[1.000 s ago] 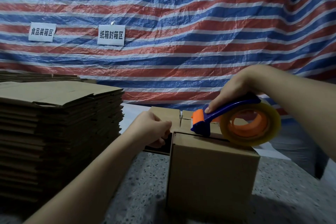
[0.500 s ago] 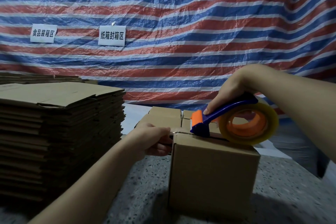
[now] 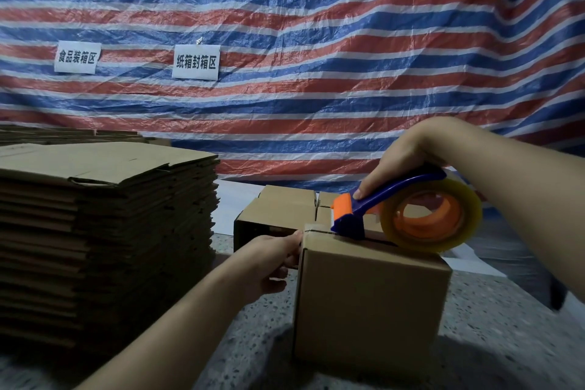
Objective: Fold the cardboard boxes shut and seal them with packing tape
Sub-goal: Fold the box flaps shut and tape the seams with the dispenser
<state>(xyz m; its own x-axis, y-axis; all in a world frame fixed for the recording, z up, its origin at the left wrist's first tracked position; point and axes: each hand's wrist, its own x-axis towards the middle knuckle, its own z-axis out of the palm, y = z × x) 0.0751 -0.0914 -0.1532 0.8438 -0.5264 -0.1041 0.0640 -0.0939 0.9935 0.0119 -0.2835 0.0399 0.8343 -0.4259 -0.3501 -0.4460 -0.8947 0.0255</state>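
A small brown cardboard box (image 3: 370, 304) stands on the speckled table with its top flaps folded down. A blue and orange tape dispenser (image 3: 357, 209) with a clear tape roll (image 3: 432, 217) rests on the box's top seam near the left edge. My right hand (image 3: 408, 155) grips the dispenser's blue handle from above. My left hand (image 3: 269, 263) presses against the box's upper left side, fingers on a strip of tape that runs over the edge.
A tall stack of flat cardboard blanks (image 3: 104, 231) fills the left. Behind the box lie more brown boxes (image 3: 278, 209). A red, white and blue striped tarp (image 3: 316, 57) with two paper signs hangs at the back. White sheets lie on the table's far side.
My left hand slid down from the box's top corner to its left side, pressing the tape end there. The dispenser stayed on the top seam in my right hand.
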